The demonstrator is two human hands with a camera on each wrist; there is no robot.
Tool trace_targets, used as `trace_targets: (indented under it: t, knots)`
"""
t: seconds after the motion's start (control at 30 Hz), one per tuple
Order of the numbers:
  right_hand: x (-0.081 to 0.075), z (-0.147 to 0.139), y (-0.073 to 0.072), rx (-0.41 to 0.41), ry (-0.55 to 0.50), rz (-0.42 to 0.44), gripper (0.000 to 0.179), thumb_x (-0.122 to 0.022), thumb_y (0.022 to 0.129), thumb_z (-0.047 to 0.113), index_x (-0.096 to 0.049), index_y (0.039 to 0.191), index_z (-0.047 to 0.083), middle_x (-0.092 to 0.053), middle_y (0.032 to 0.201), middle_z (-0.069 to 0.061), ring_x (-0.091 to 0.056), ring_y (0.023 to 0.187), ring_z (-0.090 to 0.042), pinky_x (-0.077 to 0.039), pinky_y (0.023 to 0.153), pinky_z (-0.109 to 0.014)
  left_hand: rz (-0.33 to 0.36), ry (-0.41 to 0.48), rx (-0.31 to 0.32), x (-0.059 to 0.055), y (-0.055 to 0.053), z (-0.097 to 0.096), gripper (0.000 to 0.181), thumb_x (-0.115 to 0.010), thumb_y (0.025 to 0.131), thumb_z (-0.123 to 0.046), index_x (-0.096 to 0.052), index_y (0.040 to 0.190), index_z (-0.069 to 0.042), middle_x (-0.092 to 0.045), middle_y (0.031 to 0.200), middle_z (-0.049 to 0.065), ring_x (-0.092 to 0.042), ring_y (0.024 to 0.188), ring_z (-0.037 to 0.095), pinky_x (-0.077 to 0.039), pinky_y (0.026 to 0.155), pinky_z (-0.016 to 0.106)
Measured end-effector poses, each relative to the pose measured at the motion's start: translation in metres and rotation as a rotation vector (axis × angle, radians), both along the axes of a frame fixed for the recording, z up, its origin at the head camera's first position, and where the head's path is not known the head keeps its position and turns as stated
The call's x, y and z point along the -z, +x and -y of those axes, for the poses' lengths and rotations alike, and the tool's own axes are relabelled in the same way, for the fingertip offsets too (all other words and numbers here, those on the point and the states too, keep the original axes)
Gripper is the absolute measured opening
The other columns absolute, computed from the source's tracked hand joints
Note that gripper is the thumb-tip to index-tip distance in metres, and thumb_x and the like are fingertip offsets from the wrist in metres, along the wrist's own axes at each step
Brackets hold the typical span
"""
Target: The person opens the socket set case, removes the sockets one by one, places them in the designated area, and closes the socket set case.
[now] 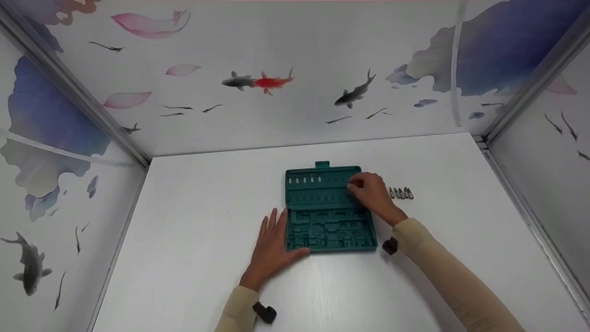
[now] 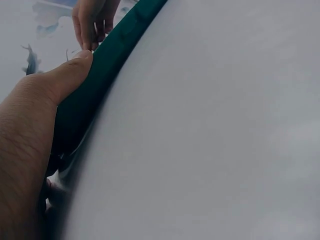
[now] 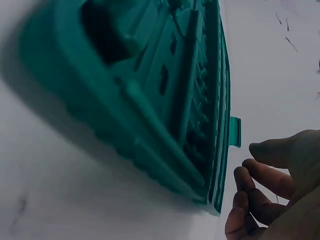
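An unfolded green plastic case (image 1: 329, 169) lies on the table in the head view. Several small silvery bits (image 1: 304, 180) stand in a row in the upper half, towards its left. My left hand (image 1: 272, 242) rests along the left side with straight fingers, its thumb (image 2: 75, 67) on the near rim. At the upper half's right edge is my right hand (image 1: 371, 191), its fingers bent. The right wrist view shows a small gap between that thumb (image 3: 270, 151) and the index fingertip, with nothing visible in it. Other slender metal bits (image 1: 401, 192) lie in a row right of the case.
The white table (image 1: 193, 221) meets printed panels (image 1: 299, 41) at the back and both sides. Moulded recesses (image 1: 318, 228) fill the case's near half. A latch tab (image 1: 322, 164) sticks out from the far edge. Both wrists carry a small black device (image 1: 265, 312).
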State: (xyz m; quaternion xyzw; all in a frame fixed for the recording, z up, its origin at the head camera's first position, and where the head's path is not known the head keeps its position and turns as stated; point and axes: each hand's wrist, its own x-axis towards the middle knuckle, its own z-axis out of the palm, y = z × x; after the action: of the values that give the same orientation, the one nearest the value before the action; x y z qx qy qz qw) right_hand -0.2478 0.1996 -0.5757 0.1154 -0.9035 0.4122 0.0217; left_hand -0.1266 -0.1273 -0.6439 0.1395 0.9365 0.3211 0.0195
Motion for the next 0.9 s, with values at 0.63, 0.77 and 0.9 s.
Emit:
trace_targets:
  t: [0.63, 0.77, 0.9]
  knots:
    - [0.021, 0.068, -0.031, -0.121, -0.044, -0.091, 0.021, -0.075, 0.102, 0.002, -0.08, 0.12, -0.008, -0.078, 0.118, -0.023, -0.072, 0.114, -0.04, -0.057, 0.102, -0.059, 0.015, 0.013, -0.012, 0.005, 0.002, 0.002, 0.125, -0.067, 0.089, -0.086, -0.014, 0.179, -0.018, -0.011, 0.185, 0.013, -0.004, 0.171, 0.032, -0.007, 0.137, 0.056]
    - [0.026, 0.073, -0.038, -0.107, -0.024, -0.124, 0.025, -0.077, 0.1, 0.003, -0.078, 0.121, -0.012, -0.076, 0.119, -0.028, -0.068, 0.115, -0.046, -0.051, 0.106, -0.062, 0.008, 0.013, -0.005, 0.003, 0.001, 0.002, 0.125, -0.067, 0.089, -0.086, -0.013, 0.179, -0.018, -0.01, 0.185, 0.012, -0.004, 0.171, 0.03, -0.006, 0.137, 0.055]
    - [0.03, 0.075, -0.042, -0.074, -0.007, -0.116, 0.03, -0.078, 0.098, 0.003, -0.076, 0.121, -0.016, -0.075, 0.12, -0.031, -0.066, 0.116, -0.05, -0.047, 0.108, -0.065, 0.013, 0.016, 0.0, 0.0, 0.0, 0.002, 0.126, -0.067, 0.088, -0.086, -0.012, 0.179, -0.018, -0.009, 0.185, 0.012, -0.003, 0.171, 0.032, -0.007, 0.137, 0.055]
